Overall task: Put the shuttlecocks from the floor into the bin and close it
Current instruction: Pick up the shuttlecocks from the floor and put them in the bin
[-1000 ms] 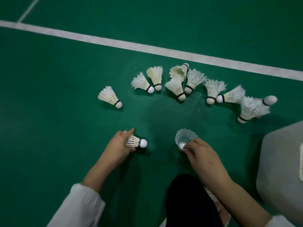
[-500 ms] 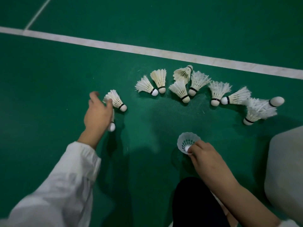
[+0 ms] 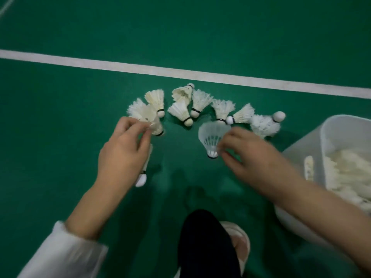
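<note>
Obs., head view. Left hand: a second ago it gripped one feather shuttlecock close to the body. Half a second ago it reached out to the lone one lying apart on the left.

Now:
- That spot on the floor is bare.
- The first feather shuttlecock is tucked under the palm, with its cork poking out below the heel of the hand.
- Thumb and fingertips pinch the feathers of the second feather shuttlecock.
- The second one sits just beyond the fingertips, against the left end of the row of shuttlecocks. I cannot tell whether it touches the floor.

Right hand: it has held the plastic shuttlecock throughout and has moved forward. Thumb and fingers are curled and pinch it near the cork, with the skirt pointing away from the fingertips. The row lies just past the skirt.

Bin: beside the right forearm and open. Its inside now shows, already part-filled with shuttlecocks. No lid is in view.

Judgement:
- Three shuttlecocks are in hand and none of them is dropped in yet.
- Most of the row is untouched below the white line.
- Collection is at an early to middle stage.
- The left hand looks close to full, so a trip to the bin is likely due.
- Closing the bin is far off.
</note>
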Motion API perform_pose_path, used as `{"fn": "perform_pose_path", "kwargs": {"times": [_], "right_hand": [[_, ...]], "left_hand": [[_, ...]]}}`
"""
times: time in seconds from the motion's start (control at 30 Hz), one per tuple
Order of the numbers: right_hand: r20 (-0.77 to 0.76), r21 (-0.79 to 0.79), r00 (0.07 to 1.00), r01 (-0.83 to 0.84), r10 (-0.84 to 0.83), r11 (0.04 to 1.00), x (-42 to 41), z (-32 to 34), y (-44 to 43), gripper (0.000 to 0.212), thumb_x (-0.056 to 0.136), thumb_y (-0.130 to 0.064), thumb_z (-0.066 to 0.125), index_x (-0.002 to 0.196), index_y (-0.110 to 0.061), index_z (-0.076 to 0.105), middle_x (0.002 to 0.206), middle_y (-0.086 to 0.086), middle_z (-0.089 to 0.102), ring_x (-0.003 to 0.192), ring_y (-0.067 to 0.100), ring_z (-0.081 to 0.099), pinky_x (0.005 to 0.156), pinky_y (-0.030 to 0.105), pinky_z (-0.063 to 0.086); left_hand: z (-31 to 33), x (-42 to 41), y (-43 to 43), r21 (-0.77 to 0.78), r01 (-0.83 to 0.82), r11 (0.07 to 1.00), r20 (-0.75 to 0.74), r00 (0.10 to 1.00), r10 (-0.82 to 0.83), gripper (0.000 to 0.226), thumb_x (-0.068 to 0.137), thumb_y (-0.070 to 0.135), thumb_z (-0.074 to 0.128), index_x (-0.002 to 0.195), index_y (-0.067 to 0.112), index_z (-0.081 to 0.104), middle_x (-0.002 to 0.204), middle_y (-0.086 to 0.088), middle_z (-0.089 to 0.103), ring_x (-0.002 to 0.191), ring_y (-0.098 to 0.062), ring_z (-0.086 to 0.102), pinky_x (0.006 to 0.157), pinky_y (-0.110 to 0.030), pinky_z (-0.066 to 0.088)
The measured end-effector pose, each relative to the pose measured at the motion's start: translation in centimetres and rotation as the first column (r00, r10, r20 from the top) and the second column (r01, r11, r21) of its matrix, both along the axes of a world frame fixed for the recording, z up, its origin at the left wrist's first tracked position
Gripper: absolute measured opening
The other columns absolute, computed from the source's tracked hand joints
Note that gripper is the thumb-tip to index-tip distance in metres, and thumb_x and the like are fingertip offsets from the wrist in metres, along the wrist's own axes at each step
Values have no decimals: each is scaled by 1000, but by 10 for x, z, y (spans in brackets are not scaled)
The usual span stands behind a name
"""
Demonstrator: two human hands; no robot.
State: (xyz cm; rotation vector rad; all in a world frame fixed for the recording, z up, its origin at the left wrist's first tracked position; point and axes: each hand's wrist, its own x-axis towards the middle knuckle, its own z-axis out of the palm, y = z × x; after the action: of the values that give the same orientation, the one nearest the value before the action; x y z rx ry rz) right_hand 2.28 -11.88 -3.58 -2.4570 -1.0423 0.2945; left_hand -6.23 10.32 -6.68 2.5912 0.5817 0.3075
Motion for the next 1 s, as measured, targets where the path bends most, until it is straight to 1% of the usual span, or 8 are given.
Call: {"fn": "perform_pose_path", "kwargs": {"times": [0.1, 0.23, 0.33, 0.43, 0.6, 0.77, 0.83, 1.0], "right_hand": [[34, 35, 997, 66, -68, 997, 22, 60, -40, 23, 81, -27, 49, 86, -15, 68, 85, -2, 51, 69, 14, 50, 67, 27, 40], [85, 64, 951, 293, -298, 954, 27, 108, -122, 8, 86, -21, 61, 94, -20, 62, 80, -3, 57, 71, 9, 52, 69, 22, 42], [-23, 49, 875, 484, -484, 873, 5, 103, -179, 2, 86, -17, 60, 87, -19, 61, 82, -8, 63, 74, 3, 56, 65, 12, 44], [-153, 30, 765, 637, -626, 770, -23, 79, -220, 10, 85, -17, 63, 76, -22, 62, 77, -11, 64, 72, 2, 57, 62, 6, 43], [-295, 57, 657, 737, -693, 674, -51, 46, -244, 14, 83, -17, 64, 72, -25, 62, 77, -9, 65, 71, 7, 62, 70, 22, 49], [-262, 21, 648, 745, -715, 667, -33, 48, -253, 11, 85, -21, 62, 75, -25, 63, 80, -11, 66, 75, 5, 61, 68, 18, 45], [-235, -42, 641, 744, -731, 666, -21, 43, -260, 9, 86, -22, 61, 78, -21, 66, 80, -6, 67, 77, 11, 61, 68, 25, 45], [-264, -319, 660, 629, -703, 709, 0, -6, -259, 15, 90, -21, 54, 87, -16, 68, 78, -4, 66, 74, 9, 61, 55, 12, 37]], "left_hand": [[44, 15, -64, 20, 223, 975, 163, 961, -224, 22, 89, 36, 50, 99, 24, 64, 98, 10, 55, 78, -13, 55, 62, -34, 47], [78, 39, -146, 69, 531, 844, 257, 808, -530, 15, 90, 38, 53, 92, 25, 61, 91, 9, 62, 79, -15, 60, 56, -36, 48], [84, 52, -194, 90, 698, 711, 244, 676, -695, 18, 91, 38, 52, 91, 25, 65, 91, 10, 65, 75, -18, 64, 50, -36, 49], [82, 57, -226, 107, 769, 630, 196, 605, -772, 22, 91, 38, 48, 95, 27, 67, 92, 13, 65, 71, -17, 65, 48, -35, 49], [69, 50, -249, 109, 747, 655, 161, 637, -754, 21, 90, 36, 49, 96, 29, 68, 90, 15, 65, 67, -14, 63, 44, -29, 46], [64, 46, -256, 82, 685, 724, 188, 702, -687, 15, 87, 36, 56, 92, 33, 70, 91, 17, 64, 60, -12, 59, 44, -30, 45], [64, 44, -258, 99, 684, 723, 172, 704, -689, 17, 87, 40, 55, 91, 35, 71, 93, 16, 63, 49, -13, 51, 41, -30, 43], [59, 40, -262, 131, 686, 716, 126, 705, -698, 18, 86, 40, 55, 90, 35, 72, 90, 15, 63, 45, -8, 40, 37, -26, 38]]}}
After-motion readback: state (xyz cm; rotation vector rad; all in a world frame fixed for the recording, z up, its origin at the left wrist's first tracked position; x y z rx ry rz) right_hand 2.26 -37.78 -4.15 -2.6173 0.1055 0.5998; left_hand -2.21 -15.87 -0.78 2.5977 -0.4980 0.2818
